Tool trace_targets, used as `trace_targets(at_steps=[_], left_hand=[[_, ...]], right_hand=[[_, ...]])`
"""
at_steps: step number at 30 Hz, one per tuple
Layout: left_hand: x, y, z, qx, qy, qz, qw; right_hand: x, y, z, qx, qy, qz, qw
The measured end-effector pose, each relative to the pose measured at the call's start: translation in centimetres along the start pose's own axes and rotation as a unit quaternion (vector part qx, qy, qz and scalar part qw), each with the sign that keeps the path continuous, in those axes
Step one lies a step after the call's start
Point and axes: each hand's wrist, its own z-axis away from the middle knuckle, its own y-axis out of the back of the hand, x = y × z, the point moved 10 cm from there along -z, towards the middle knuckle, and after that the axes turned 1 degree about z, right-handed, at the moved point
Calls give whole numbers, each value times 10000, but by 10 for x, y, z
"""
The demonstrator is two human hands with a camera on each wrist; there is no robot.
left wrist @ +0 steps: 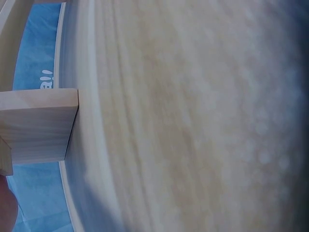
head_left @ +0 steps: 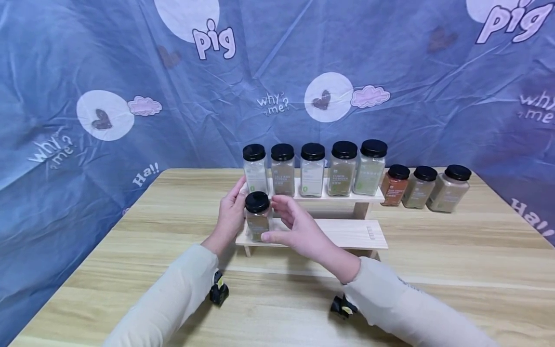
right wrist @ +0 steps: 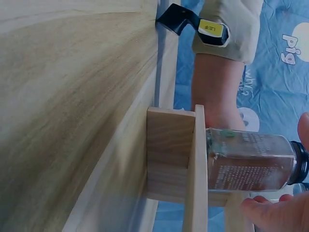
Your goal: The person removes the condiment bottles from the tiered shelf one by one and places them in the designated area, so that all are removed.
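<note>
A spice jar (head_left: pixel 258 222) with brown contents and a black lid stands upright on the lower tier at the left end of a two-tier wooden rack (head_left: pixel 347 233). My right hand (head_left: pixel 301 229) curves around its right side. In the right wrist view the fingers (right wrist: pixel 277 212) sit a small gap away from the jar's glass. My left hand (head_left: pixel 231 212) grips the rack's left end by the upper tier, its fingertips partly hidden. At the lower left of the left wrist view, a fingertip (left wrist: pixel 6 205) shows at the edge of a wooden board.
Several black-lidded jars line the upper tier, among them a cumin jar (head_left: pixel 342 168). To the right, on the table (head_left: pixel 433 250), stand a red spice jar (head_left: pixel 394 185), a greenish one (head_left: pixel 418 188) and a beige one (head_left: pixel 448 189). A blue printed cloth (head_left: pixel 277 58) hangs behind.
</note>
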Motion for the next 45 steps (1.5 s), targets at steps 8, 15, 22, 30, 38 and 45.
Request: trace_targets(at_steps=[8,15,22,30,38,45], left_hand=[[2,-1,-1,-22,-42,-94,9999],[3,-3,-2,-21,-7,57,10000],[3,-1,-2,-16,-99,-161,9998],[4,0,-1,-56,53,-229,9997],[2,1,0,-45,88,-146,9998],[0,1,1,10,-86,-142,9999]], right_hand=[[8,-6,-8,325,-35,-73,9994],[13,-8,-13,810,-138,389,9959],[11,-12,-14,1192,144,978,9879],[13,-16,-14,1403,253,1123,9834],[19,-20,-16,1427,86,1208,9823],[17,-21,-15,1487,148,1264,9807]])
